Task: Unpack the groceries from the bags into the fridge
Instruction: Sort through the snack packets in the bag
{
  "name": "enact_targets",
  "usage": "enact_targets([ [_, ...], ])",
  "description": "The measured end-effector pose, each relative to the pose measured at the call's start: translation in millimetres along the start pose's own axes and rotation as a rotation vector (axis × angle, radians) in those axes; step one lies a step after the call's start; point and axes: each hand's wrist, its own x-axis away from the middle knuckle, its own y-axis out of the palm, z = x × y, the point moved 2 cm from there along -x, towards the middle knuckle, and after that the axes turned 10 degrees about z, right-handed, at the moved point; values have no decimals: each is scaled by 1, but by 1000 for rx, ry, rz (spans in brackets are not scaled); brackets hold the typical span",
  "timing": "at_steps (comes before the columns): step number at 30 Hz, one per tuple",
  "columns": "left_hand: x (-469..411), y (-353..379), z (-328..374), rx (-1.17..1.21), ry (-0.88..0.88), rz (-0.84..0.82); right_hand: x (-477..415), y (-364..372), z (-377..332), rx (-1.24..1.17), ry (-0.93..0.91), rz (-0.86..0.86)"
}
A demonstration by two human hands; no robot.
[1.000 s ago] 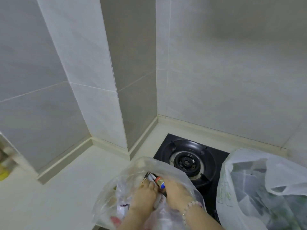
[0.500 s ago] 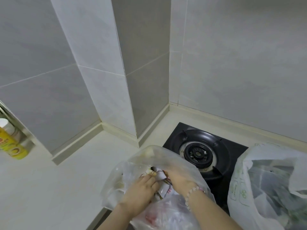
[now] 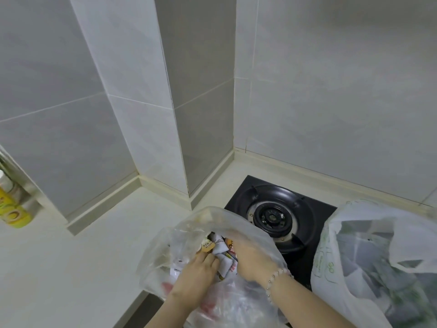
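We still dig in the bag [image 3: 189, 223].
Our left hand [image 3: 196, 273] grips packets [image 3: 222, 248] at twelve o'clock; right hand [image 3: 248, 259] hold unclear; print unreadable.

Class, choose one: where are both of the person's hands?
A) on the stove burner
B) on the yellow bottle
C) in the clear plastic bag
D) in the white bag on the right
C: the left hand and the right hand both reach into the clear plastic bag, at the small packets inside; the white bag stands untouched.

A home kitchen: tiled walls [image 3: 331, 91], pale countertop [image 3: 71, 268], and built-in gas burner [image 3: 274, 217].
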Motion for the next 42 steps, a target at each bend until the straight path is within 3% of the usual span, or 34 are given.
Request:
enact_targets([
  [1,-1,6,0,-23,-18,-52,33,-29,-5,-134,-209,137],
  [4,2,33,1,-227,-48,-100,71,-52,-6,-120,-378,78],
  [8,-1,22,4,-185,-80,-167,68,-52,-10,-144,-317,22],
  [9,-4,19,4,-232,-67,-86,72,-55,-9,-177,-309,16],
  [15,-8,24,-5,-264,-56,-177,78,-51,-2,-183,-306,90],
  [19,-6,2,-5,-22,-152,121,79,-50,0,-184,-278,64],
  [22,4,-5,-6,170,-139,208,79,-56,-6,-264,-282,41],
  [28,19,-44,-22,281,-85,621,86,-100,-41,-343,-349,-118],
  [33,41,-99,-76,197,-250,812,97,-160,-89,-389,-497,116],
  [37,81,-130,-126,93,-476,774,110,-185,-135,-179,-614,419],
  [42,149,-152,-162,-74,-701,771,129,-184,-198,-44,-758,617],
])
